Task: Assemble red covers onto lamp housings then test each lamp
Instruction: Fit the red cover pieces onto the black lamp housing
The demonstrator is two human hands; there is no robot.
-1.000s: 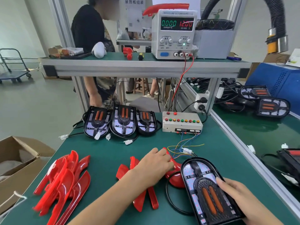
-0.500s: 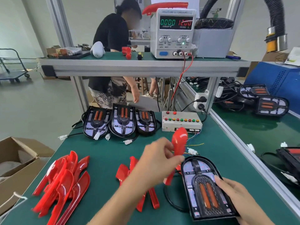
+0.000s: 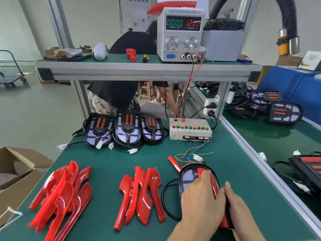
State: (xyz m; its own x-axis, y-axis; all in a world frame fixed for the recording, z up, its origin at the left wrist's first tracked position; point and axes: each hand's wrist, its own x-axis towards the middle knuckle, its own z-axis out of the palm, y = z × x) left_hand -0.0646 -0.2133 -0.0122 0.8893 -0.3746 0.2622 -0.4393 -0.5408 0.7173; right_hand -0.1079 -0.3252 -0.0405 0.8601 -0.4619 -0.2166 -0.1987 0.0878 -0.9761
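The red cover (image 3: 214, 183) I was lifting now lies on the lamp housing (image 3: 188, 176) at the worktop's near right. My left hand (image 3: 202, 200) presses it flat-fingered; my right hand (image 3: 238, 208) grips the housing's edge, so seating comes before testing.

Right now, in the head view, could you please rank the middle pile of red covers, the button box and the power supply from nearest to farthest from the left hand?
1. Middle pile of red covers, just left of the left hand.
2. Button box, farther back on the table.
3. Power supply, up on the shelf.
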